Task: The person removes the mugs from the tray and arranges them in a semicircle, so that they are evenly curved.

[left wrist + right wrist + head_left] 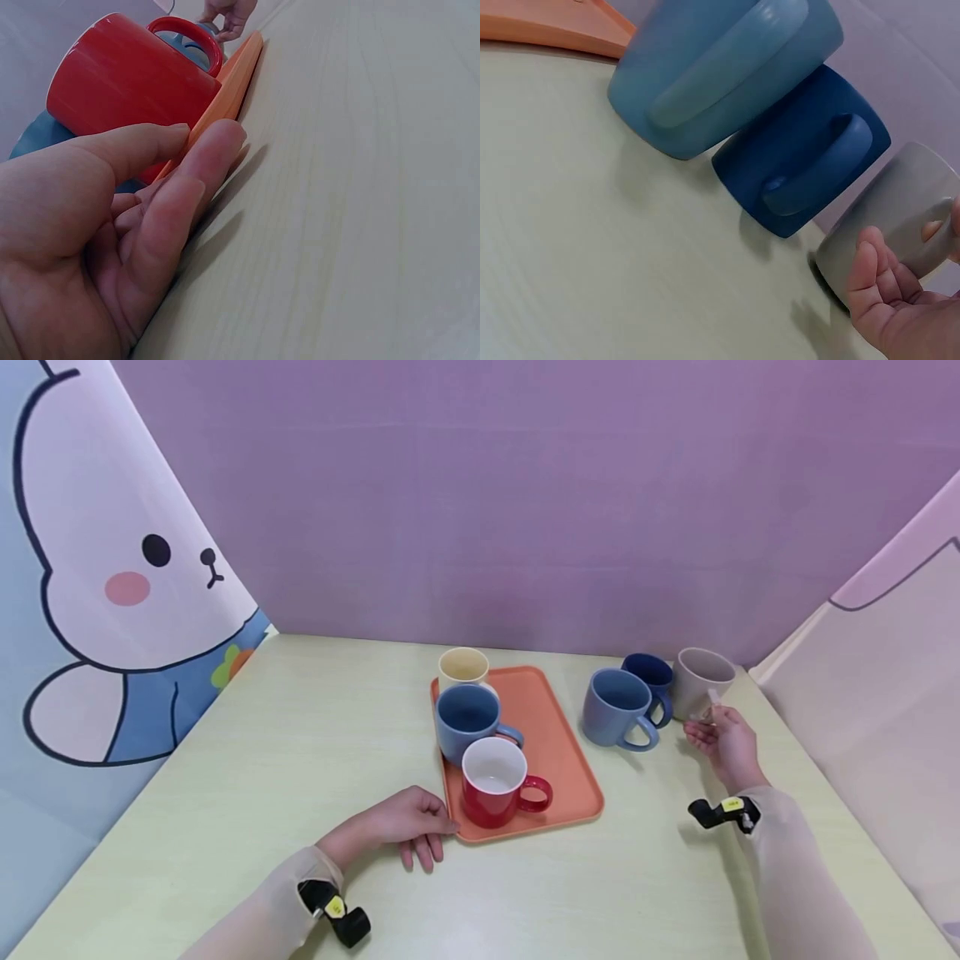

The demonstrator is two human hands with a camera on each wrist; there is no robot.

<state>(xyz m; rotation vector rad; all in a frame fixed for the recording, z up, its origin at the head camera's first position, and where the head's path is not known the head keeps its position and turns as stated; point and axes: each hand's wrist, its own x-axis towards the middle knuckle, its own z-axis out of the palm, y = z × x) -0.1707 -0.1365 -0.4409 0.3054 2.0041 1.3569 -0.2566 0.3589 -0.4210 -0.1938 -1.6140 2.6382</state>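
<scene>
My left hand (408, 823) pinches the near left corner of the orange tray (577, 789) between thumb and index finger. On the tray, a red mug (487, 806) with a white inside stands closest to that hand. Behind it are a blue mug (457, 731) and a cream mug (459, 670), in a row along the tray's left side. At the far right, my right hand (731, 747) holds the handle of a grey mug (693, 689). In the right wrist view, the thumb is mostly out of frame and the grey mug (881, 217) is slightly tilted.
Left of the grey mug stand a dark blue mug (648, 668) and a lighter blue mug (607, 714), close together, handles toward the near right. All are on a pale wooden table (315, 718). A purple backdrop (487, 527) rises along its back edge, with printed panels at both sides.
</scene>
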